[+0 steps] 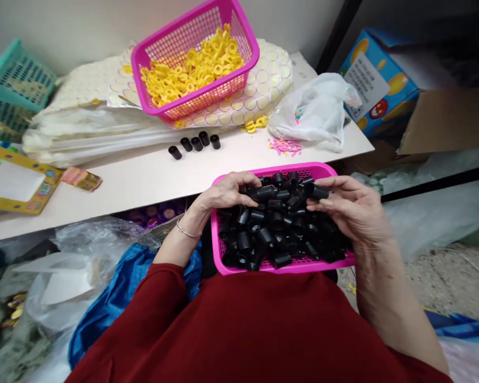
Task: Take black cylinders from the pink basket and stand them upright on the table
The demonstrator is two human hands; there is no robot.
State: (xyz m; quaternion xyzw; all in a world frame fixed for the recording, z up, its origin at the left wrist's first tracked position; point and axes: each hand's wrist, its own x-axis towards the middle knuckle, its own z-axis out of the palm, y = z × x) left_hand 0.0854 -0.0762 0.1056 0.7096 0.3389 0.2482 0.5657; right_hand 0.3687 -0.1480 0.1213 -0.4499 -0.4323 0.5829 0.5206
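Note:
A pink basket (pixel 216 234) full of small black plastic tubes (pixel 265 236) rests against my body, below the table edge. At its upper left, my left hand (pixel 233 191) has thumb and fingers closed round a black tube (pixel 266 192) lying over the pile. On the basket's right side, my right hand (pixel 349 205) pinches another black tube (pixel 317 191), its open end tilted toward the left. Beyond the basket, several black tubes (pixel 196 143) stand or lean in a loose group on the white table (pixel 151 175).
A second pink basket (pixel 195 109) holds yellow plastic pieces (pixel 195 69) on a circle-patterned bundle (pixel 269 80). Right of it are a white plastic bag (pixel 319 114) and pink bits (pixel 285 146). A green basket (pixel 24 74), a yellow carton (pixel 19 178) and a blue box (pixel 377 85) stand around.

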